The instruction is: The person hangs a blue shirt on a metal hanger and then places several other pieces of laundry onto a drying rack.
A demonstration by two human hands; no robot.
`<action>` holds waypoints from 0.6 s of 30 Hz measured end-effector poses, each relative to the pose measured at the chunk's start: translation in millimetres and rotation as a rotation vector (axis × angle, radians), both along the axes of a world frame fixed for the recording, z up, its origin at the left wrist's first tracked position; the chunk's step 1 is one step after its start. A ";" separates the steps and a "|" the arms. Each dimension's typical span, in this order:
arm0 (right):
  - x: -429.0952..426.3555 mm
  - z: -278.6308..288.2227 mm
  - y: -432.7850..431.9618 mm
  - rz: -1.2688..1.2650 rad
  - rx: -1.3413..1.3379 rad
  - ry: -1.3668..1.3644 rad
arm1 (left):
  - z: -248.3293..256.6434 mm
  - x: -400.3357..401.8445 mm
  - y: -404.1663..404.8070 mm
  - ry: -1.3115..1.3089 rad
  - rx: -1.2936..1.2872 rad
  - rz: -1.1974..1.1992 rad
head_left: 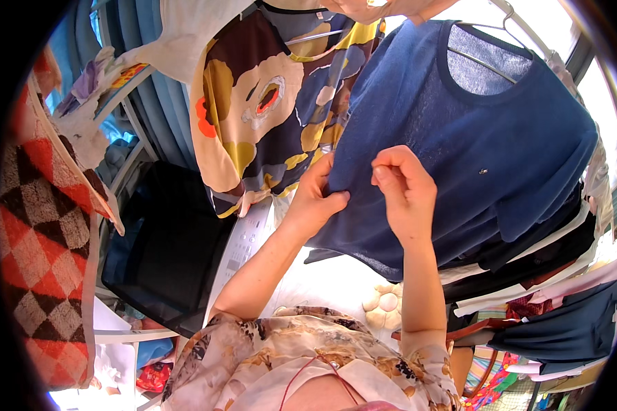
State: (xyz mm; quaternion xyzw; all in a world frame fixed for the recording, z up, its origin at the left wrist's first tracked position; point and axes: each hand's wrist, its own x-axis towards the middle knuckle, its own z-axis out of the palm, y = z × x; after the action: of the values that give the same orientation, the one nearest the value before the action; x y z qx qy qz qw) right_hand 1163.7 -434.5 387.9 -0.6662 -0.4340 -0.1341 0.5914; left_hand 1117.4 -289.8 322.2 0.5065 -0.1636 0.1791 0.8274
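A blue knitted sweater [463, 138] with a round neck hangs on a wire hanger [486, 67]. A small emblem marks its front. My left hand [313, 200] grips the sweater's side edge, thumb on the near face and fingers partly hidden by the cloth. In front of the sweater my right hand [407, 190] is raised, thumb and fingertips pinched together, with no object visible between them. Beside the left hand hangs a patterned blouse [267, 103] with large brown, cream and mustard shapes.
At left are a red-and-brown diamond-patterned towel [46, 257] and a black basin [164, 246]. A white washing machine [247, 236] with a control panel stands below the garments. More clothes [555, 257] hang at right. A flower-shaped cushion [383, 303] lies low in front.
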 end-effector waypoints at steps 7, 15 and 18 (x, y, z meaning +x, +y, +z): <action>1.5 -0.6 12.1 -0.189 -0.104 -0.378 | 1.0 3.5 -4.6 -0.065 0.211 0.183; 6.3 -5.7 4.1 0.041 0.031 -0.173 | 10.2 -12.5 -6.7 -0.119 0.625 0.553; 9.6 -3.3 -14.5 0.370 0.383 0.268 | 5.9 -9.8 -0.9 -0.246 0.819 0.766</action>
State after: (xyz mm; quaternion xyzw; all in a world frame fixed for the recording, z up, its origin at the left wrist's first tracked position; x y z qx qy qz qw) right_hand 1173.3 -449.0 384.6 -0.4638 -0.4331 -0.0143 0.7727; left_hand 1107.6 -290.7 328.0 0.7844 -0.1195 0.4456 0.4146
